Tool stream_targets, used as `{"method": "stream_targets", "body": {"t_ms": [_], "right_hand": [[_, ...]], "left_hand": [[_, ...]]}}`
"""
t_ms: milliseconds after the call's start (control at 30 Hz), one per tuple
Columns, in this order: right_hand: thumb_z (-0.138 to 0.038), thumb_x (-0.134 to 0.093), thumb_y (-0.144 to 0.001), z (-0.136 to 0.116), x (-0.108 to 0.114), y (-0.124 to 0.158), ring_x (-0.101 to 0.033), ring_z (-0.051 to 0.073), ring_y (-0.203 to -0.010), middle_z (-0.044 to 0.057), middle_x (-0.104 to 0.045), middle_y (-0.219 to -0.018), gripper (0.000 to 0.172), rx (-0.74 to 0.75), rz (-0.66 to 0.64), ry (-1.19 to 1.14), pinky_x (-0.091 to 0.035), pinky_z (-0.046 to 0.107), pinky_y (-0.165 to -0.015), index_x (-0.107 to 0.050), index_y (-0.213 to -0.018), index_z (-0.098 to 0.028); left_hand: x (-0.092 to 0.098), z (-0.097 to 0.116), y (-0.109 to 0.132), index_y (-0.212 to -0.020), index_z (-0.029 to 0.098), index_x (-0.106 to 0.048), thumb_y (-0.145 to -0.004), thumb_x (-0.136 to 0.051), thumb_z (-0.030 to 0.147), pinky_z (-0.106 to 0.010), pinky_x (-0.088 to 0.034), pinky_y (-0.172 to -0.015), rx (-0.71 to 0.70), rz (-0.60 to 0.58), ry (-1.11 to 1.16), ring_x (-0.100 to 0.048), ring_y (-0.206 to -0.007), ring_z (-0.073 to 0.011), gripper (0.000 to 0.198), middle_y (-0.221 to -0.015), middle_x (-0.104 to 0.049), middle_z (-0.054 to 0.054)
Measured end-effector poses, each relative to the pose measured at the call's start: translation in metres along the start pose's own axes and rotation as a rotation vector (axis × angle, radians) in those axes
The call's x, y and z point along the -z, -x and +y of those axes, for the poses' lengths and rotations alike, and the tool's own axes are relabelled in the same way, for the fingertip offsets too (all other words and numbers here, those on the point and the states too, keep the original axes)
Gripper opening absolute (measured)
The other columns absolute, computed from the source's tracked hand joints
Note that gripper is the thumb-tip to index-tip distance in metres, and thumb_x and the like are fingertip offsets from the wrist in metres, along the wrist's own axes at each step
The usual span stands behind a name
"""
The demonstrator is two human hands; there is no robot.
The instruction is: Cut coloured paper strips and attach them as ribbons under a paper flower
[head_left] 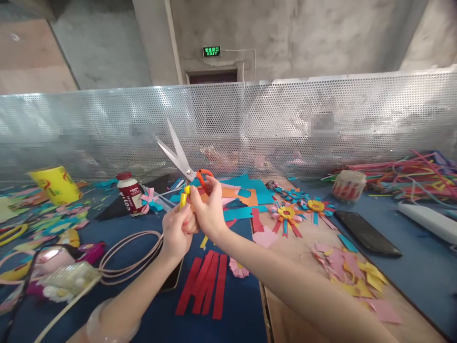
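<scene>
My right hand [210,209] is closed round the orange handles of a pair of scissors [182,162]. Their silver blades stand spread apart, pointing up and to the left. Just below the pivot, my left hand [178,231] pinches a small yellow piece [183,196] that looks like folded paper. The two hands touch, so part of the left fingers and the lower handle is hidden. Under them on the blue table lie several red paper strips [205,286] and a pink pleated paper rosette [238,267].
Blue and orange paper sheets [250,190] lie behind my hands. Paper flower rosettes [286,213], yellow and pink scraps [346,271] and a phone [367,233] are to the right. A dark red bottle [129,194], a coiled cable [130,255] and a glue gun [67,281] are left.
</scene>
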State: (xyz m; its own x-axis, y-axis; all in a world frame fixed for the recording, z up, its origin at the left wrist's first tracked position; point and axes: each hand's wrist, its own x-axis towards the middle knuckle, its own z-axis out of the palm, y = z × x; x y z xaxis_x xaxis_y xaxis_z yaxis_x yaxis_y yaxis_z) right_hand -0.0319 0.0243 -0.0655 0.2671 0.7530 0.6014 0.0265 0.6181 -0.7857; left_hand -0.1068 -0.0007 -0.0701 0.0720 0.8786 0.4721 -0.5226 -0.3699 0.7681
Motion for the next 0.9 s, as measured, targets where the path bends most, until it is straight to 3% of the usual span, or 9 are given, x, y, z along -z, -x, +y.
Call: {"method": "stream_targets", "body": {"t_ms": [67,133,267,400,533,700,900], "right_hand": [[-0.046,-0.057,-0.079,-0.004,0.003,-0.01,-0.047,0.02,-0.11,0.01,-0.048,-0.116,0.051,0.124,-0.155,0.033,-0.038,0.037,-0.098,-0.041,-0.117,-0.017],[-0.048,-0.058,-0.078,-0.006,0.011,-0.021,-0.053,0.018,-0.094,0.006,-0.053,-0.099,0.043,0.194,-0.304,0.126,-0.044,0.035,-0.085,-0.044,-0.105,-0.018],[-0.055,-0.055,-0.077,-0.005,0.03,-0.038,-0.047,0.012,-0.059,-0.005,-0.043,-0.067,0.041,0.133,-0.486,0.256,-0.04,0.027,-0.054,-0.033,-0.085,-0.021],[-0.052,-0.052,-0.08,-0.005,0.043,-0.042,-0.042,0.01,-0.055,-0.007,-0.039,-0.065,0.039,0.166,-0.647,0.311,-0.036,0.024,-0.049,-0.028,-0.085,-0.022],[-0.054,-0.056,-0.075,-0.004,0.048,-0.043,-0.04,0.011,-0.059,-0.006,-0.037,-0.067,0.045,0.23,-0.652,0.447,-0.037,0.025,-0.05,-0.034,-0.094,-0.019],[-0.051,-0.051,-0.081,0.0,0.05,-0.043,-0.042,0.011,-0.056,-0.007,-0.038,-0.063,0.05,0.242,-0.683,0.419,-0.037,0.025,-0.05,-0.033,-0.112,-0.016],[-0.055,-0.053,-0.079,0.006,0.05,-0.042,-0.046,0.013,-0.054,-0.005,-0.042,-0.061,0.044,0.209,-0.64,0.465,-0.036,0.026,-0.049,-0.039,-0.097,-0.017]], "left_hand": [[0.001,-0.001,-0.001,-0.046,0.017,-0.037,-0.074,-0.062,0.038,-0.017,-0.018,-0.033,-0.038,0.004,0.008,-0.017,-0.029,-0.0037,0.043,-0.034,-0.023,0.009],[0.001,-0.001,-0.001,-0.045,0.017,-0.036,-0.076,-0.06,0.038,-0.018,-0.019,-0.033,-0.031,-0.015,0.026,-0.016,-0.029,-0.0036,0.044,-0.033,-0.021,0.009],[0.0,-0.002,0.001,-0.045,0.017,-0.035,-0.077,-0.059,0.041,-0.018,-0.018,-0.034,0.028,-0.058,0.024,-0.015,-0.03,-0.0032,0.046,-0.034,-0.02,0.009],[0.0,-0.001,0.001,-0.046,0.017,-0.033,-0.079,-0.057,0.039,-0.018,-0.018,-0.034,0.1,-0.048,0.063,-0.013,-0.031,-0.0034,0.046,-0.035,-0.016,0.009],[0.0,0.001,0.0,-0.045,0.017,-0.029,-0.082,-0.051,0.036,-0.018,-0.017,-0.034,0.157,-0.026,0.115,-0.009,-0.031,-0.0037,0.046,-0.035,-0.013,0.009],[-0.002,0.002,0.0,-0.046,0.017,-0.028,-0.082,-0.051,0.034,-0.017,-0.017,-0.034,0.19,0.001,0.115,-0.009,-0.032,-0.0041,0.045,-0.036,-0.012,0.009],[-0.004,0.005,0.0,-0.046,0.018,-0.028,-0.082,-0.048,0.031,-0.017,-0.017,-0.034,0.213,0.023,0.117,-0.009,-0.032,-0.0047,0.044,-0.035,-0.012,0.009]]}}
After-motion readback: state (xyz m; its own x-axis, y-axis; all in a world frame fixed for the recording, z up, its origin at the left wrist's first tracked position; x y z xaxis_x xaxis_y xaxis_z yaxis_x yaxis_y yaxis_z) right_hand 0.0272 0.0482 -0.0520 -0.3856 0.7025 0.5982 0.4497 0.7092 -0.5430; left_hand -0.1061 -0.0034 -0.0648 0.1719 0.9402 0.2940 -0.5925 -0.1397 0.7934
